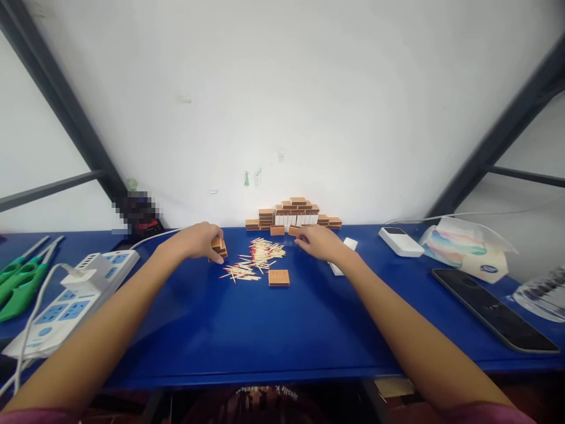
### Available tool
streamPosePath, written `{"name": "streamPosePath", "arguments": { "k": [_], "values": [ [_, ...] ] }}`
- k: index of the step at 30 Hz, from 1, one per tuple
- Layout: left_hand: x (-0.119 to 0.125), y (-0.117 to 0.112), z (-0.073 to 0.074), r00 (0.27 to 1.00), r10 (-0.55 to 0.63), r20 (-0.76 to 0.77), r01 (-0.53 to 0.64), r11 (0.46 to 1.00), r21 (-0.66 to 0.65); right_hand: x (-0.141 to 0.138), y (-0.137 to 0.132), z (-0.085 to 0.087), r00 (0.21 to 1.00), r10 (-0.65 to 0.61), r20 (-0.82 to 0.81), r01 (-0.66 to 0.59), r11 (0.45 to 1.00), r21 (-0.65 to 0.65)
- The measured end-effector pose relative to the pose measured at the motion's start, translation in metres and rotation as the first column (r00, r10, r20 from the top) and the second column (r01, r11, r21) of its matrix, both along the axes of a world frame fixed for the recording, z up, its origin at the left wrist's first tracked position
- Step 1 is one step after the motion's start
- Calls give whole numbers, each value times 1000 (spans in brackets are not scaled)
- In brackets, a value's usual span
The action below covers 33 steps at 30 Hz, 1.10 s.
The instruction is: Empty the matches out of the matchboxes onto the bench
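Observation:
My left hand (pixel 203 240) is closed on a matchbox (pixel 216 242) at the top of a small pile of matchboxes on the left. Just right of it, loose red-tipped matches (pixel 262 254) lie in a heap. My right hand (pixel 318 240) pinches another matchbox (pixel 293 231) in front of a stepped stack of matchboxes (pixel 298 201) along the wall. Beside that box, a single matchbox (pixel 277 230) stands before the stack. One more matchbox (pixel 279 277) lies flat nearer to me. White pieces (pixel 351 243) are partly hidden by my right forearm.
The blue table (pixel 247 335) meets a white wall. On the left are a white power strip (pixel 73 303) with cables and green-handled scissors (pixel 20 285). A white device (pixel 401 241), a tissue pack (pixel 468 250), a phone (pixel 492 306) and a spiral notebook (pixel 545 294) lie right.

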State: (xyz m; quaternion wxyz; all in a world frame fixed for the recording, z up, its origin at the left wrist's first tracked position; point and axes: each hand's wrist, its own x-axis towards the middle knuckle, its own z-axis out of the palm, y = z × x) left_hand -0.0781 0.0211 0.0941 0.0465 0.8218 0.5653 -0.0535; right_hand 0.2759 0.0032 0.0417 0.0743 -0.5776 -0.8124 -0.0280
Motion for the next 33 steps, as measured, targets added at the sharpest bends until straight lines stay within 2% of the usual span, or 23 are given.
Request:
{"name": "streamPosePath", "arguments": {
  "k": [5, 10, 14, 18, 20, 22, 24, 26, 29, 33],
  "values": [
    [-4, 22, -14, 991, -32, 131, 45, 995, -94, 6, 3, -4, 1000, -13, -13, 13, 1000, -9],
    [-13, 15, -12, 983, -44, 181, 64, 992, -104, 6, 4, -8, 1000, 1, -28, -1, 1000, 12],
    [-7, 3, -5, 975, -88, 206, 88, 996, 6, -1, -2, -5, 992, 63, -111, -56, 996, 65],
    [14, -12, -6, 997, -70, 46, 59, 976, 209, -17, -13, -2, 941, 170, -291, -145, 984, 104],
    [28, -23, -10, 998, -61, 27, 50, 949, 312, -31, -20, -6, 854, 232, -466, -220, 972, 81],
    [44, -36, -14, 989, -129, 68, 100, 941, 324, -48, -26, -13, 683, 229, -693, -291, 956, 28],
    [59, -48, -19, 964, -232, 133, 181, 932, 313, -67, -33, -21, 476, 125, -871, -340, 939, -52],
    [70, -57, -24, 934, -294, 204, 222, 923, 316, -81, -39, -26, 319, 24, -948, -359, 928, -97],
    [74, -60, -31, 900, -331, 282, 203, 893, 402, -87, -42, -25, 194, -8, -981, -309, 949, -69],
    [65, -53, -43, 852, -366, 375, 148, 854, 499, -77, -38, -19, 130, 13, -991, -210, 977, -15]
  ]
}}
